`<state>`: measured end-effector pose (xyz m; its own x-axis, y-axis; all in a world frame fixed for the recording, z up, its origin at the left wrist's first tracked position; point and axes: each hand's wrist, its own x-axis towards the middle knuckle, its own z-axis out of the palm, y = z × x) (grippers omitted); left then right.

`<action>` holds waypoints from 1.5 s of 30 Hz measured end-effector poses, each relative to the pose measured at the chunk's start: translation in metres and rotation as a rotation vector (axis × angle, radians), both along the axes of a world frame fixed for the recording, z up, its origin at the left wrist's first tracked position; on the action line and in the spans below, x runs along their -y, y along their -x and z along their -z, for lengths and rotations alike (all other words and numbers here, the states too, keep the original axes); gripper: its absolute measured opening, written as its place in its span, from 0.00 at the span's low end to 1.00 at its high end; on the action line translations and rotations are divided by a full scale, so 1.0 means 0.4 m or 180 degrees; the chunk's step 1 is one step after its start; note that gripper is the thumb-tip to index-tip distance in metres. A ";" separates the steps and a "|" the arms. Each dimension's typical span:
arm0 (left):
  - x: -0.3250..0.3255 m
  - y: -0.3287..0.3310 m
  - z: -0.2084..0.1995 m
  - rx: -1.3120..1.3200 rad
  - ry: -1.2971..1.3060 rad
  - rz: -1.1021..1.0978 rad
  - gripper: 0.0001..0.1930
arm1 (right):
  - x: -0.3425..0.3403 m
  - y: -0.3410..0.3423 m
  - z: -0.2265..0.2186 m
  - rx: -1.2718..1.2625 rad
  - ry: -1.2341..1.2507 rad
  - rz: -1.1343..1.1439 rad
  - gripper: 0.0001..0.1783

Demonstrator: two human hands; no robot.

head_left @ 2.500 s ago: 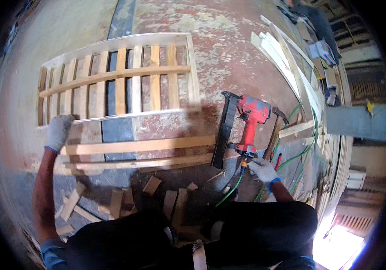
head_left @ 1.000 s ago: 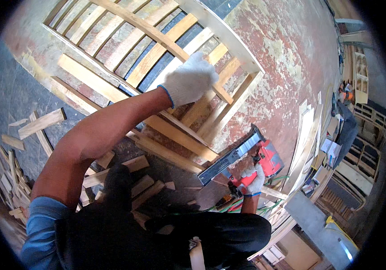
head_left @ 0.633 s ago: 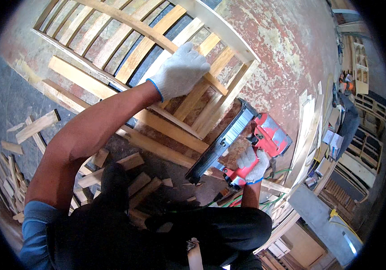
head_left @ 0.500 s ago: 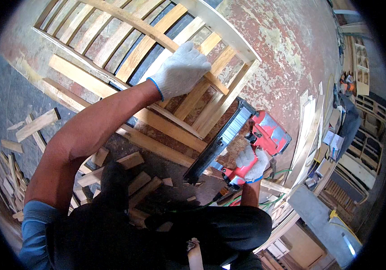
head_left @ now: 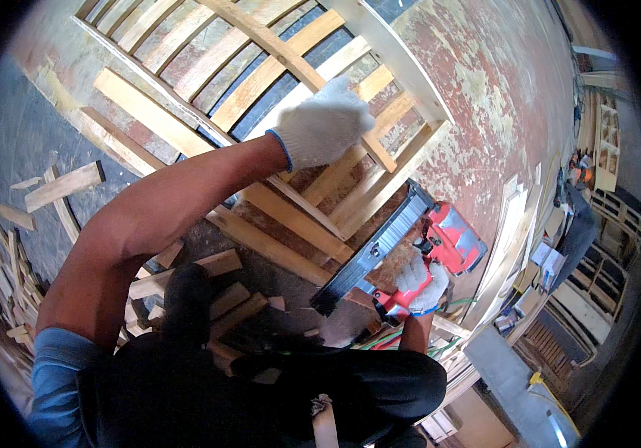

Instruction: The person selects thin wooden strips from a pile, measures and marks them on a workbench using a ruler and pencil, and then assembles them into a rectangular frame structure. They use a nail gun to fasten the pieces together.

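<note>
A slatted wooden frame [head_left: 402,56] lies on the floor ahead of me, with pale slats across it and a long wooden batten [head_left: 279,48] running over them. My left hand [head_left: 324,123], in a white knit glove with a blue cuff, is closed over the batten near its right end; its fingertips are partly hidden. Lower right, my gloved right hand [head_left: 419,284] grips a red and black nail gun [head_left: 456,237] by its handle. The gun's long dark magazine [head_left: 380,245] lies slantwise just beside the frame's near corner.
Loose boards [head_left: 152,112] lie along the frame's near side. Wood offcuts [head_left: 65,187] are scattered at left and around my foot [head_left: 187,299]. Long strips [head_left: 507,239] and a green hose [head_left: 447,347] lie to the right, with stacked wooden pieces [head_left: 600,246] beyond.
The whole view has shifted, so the frame and both hands appear slightly farther right and lower. Both hands keep their holds; the gun stays beside the frame's corner.
</note>
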<state>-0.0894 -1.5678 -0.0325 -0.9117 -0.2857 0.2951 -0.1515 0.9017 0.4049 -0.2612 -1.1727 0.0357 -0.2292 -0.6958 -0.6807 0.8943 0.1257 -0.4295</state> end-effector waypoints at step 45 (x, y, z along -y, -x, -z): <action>-0.001 -0.006 0.000 0.0077 0.0203 0.0134 0.02 | -0.040 0.023 0.063 0.0082 0.0176 -0.0111 0.27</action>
